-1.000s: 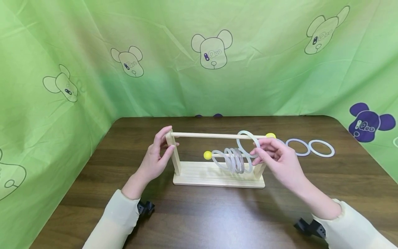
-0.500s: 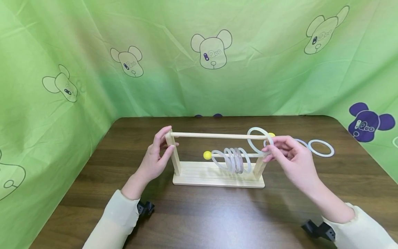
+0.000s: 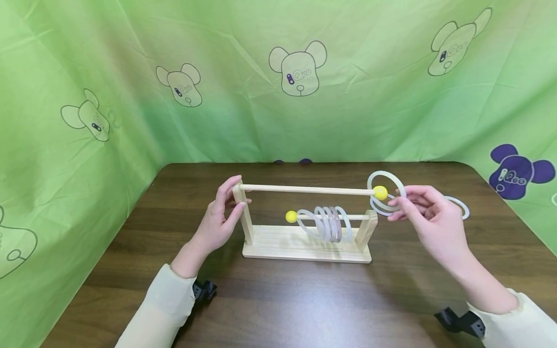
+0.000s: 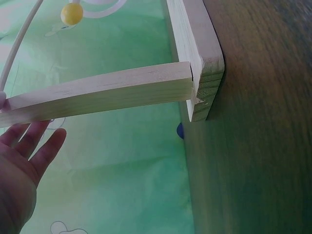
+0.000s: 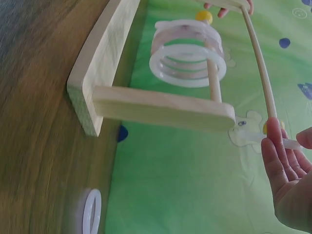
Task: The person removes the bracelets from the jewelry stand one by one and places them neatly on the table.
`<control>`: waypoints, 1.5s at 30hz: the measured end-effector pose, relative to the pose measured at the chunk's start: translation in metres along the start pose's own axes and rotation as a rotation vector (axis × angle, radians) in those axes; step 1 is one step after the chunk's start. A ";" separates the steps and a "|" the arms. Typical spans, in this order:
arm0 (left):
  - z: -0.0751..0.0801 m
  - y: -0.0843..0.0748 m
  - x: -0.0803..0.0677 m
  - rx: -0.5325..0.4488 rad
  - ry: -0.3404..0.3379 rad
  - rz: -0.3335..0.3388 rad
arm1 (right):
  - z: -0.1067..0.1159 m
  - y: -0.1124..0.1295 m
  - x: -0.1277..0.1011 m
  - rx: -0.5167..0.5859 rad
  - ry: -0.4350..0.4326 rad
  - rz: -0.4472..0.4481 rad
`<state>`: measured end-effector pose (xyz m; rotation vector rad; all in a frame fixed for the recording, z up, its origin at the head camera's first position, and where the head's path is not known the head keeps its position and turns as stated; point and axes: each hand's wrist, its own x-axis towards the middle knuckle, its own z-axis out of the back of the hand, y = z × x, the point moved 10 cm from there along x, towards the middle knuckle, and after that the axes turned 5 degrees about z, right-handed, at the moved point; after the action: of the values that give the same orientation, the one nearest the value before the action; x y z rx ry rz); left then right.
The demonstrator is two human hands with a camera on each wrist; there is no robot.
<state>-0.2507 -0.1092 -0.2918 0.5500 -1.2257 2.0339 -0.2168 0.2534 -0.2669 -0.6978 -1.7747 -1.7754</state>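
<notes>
So the right-hand grip [image 3: 435, 222], right of center in the head view, is pinching one translucent ring [image 3: 384, 173], right by the yellow ball [image 3: 380, 193] on the end of the upper rod [image 3: 304, 189]. Can't tell whether the ring actually loops the ball or just overlaps it from that angle. Best bet, imo: light pinch on the near edge, ring kept centered so the hole clears the ball without snagging or tugging the rod. The left-hand grip [image 3: 219, 220], left of center, has thumb and fingers around the top of the left post [image 3: 246, 220], and that's a good spot to brace the rack if it stays firm.

Counts, working outward: two hands, one held ring, two rods including the lower rod [image 3: 360, 217], two yellow balls, two posts counting the right post [image 3: 366, 232], one base [image 3: 278, 244]. The ring stack [image 3: 332, 229] on the lower rod, mid-frame, looks like about five, but they overlap. Two more seem to be lying on the tabletop [image 3: 304, 299]: a near loose ring [image 3: 380, 212] behind the held one and a far loose ring [image 3: 467, 210] farther right, partly behind the hand, which could be hiding others.
</notes>
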 end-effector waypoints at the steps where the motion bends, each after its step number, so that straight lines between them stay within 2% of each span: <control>1: 0.000 0.000 0.000 0.003 0.001 0.000 | 0.003 0.000 0.000 -0.021 -0.007 -0.002; 4: 0.000 -0.001 0.000 0.008 0.002 -0.003 | 0.012 0.002 0.001 -0.126 -0.027 -0.011; 9: 0.000 -0.001 0.000 0.006 0.002 -0.004 | 0.028 0.007 0.003 -0.368 -0.044 0.003; 13: -0.001 -0.001 0.001 0.008 0.003 -0.005 | 0.038 0.011 0.004 -0.534 -0.039 0.097; 16: -0.001 -0.001 0.001 0.003 0.001 -0.006 | 0.045 0.010 0.004 -0.606 -0.026 0.162; 25: 0.000 -0.002 0.001 0.010 -0.003 -0.006 | 0.066 -0.008 0.004 -0.679 0.049 0.201; 29: 0.000 -0.003 0.001 0.013 -0.002 -0.005 | 0.074 -0.017 0.004 -0.685 0.100 0.190; 33: 0.000 -0.003 0.002 0.014 -0.001 -0.007 | 0.079 -0.027 0.003 -0.689 0.153 0.140; 40: 0.001 -0.002 0.001 0.007 -0.007 -0.002 | 0.080 -0.050 -0.002 -0.699 0.260 0.003; 45: 0.000 -0.002 0.000 -0.001 -0.005 0.004 | 0.077 -0.066 -0.009 -0.735 0.361 -0.022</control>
<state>-0.2494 -0.1087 -0.2902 0.5535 -1.2314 2.0363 -0.2561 0.3300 -0.3210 -0.5674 -0.8782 -2.4002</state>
